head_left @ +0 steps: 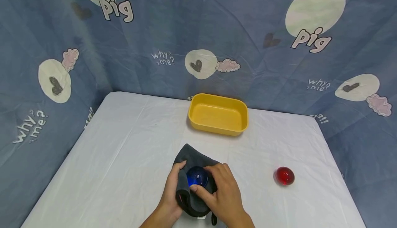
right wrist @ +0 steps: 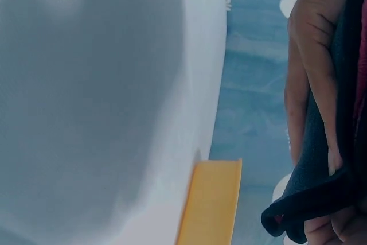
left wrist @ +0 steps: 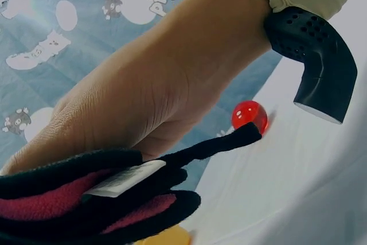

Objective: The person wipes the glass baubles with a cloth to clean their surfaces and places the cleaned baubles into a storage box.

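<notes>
A dark grey cloth (head_left: pixel 193 155) with black edging is folded around a shiny blue ball (head_left: pixel 198 174) at the front middle of the table. My left hand (head_left: pixel 170 190) grips the cloth from the left, its thumb lying over the fold beside the ball. From the right, my right hand (head_left: pixel 227 190) pinches the ball between thumb and forefinger; its other fingers are mostly hidden. Pink lining (left wrist: pixel 54 202) and a white label (left wrist: pixel 126 179) show on the cloth in the left wrist view, along with a dangling black loop.
To the right on the white tabletop (head_left: pixel 124 173) lies a shiny red ball (head_left: pixel 284 176). A yellow rectangular tray (head_left: pixel 217 130) stands at the table's back edge, beyond the cloth. Blue printed fabric (head_left: pixel 173 24) hangs behind and at both sides.
</notes>
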Demonstrator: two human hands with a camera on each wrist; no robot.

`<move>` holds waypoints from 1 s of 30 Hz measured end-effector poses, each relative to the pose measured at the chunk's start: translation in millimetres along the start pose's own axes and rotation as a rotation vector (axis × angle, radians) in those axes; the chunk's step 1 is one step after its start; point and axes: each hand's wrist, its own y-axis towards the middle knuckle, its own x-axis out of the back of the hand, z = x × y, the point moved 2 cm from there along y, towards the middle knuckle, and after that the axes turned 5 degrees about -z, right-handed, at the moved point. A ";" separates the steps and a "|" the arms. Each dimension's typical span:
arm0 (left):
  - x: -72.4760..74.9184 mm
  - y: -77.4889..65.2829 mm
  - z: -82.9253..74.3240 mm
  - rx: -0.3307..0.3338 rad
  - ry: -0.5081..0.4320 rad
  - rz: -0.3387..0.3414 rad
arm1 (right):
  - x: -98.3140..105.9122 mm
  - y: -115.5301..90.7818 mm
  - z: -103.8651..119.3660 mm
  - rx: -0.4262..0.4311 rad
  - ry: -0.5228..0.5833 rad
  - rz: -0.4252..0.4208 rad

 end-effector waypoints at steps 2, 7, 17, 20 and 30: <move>0.0 -0.2 0.1 -0.005 -0.001 -0.007 | -0.4 -0.1 -0.3 -0.007 -0.008 0.005; -0.8 0.5 -2.0 -0.026 -0.007 -0.021 | -1.5 -1.4 -0.1 -0.008 -0.029 0.055; 0.6 1.0 -3.1 -0.018 0.005 -0.029 | -2.0 -4.4 5.9 -0.001 -0.006 0.099; 2.5 0.9 -3.4 -0.014 0.000 -0.031 | -2.9 -3.5 7.2 -0.013 -0.010 0.102; 15.9 -1.0 -1.7 -0.012 -0.001 0.041 | -5.2 1.4 -8.2 -0.340 0.358 0.199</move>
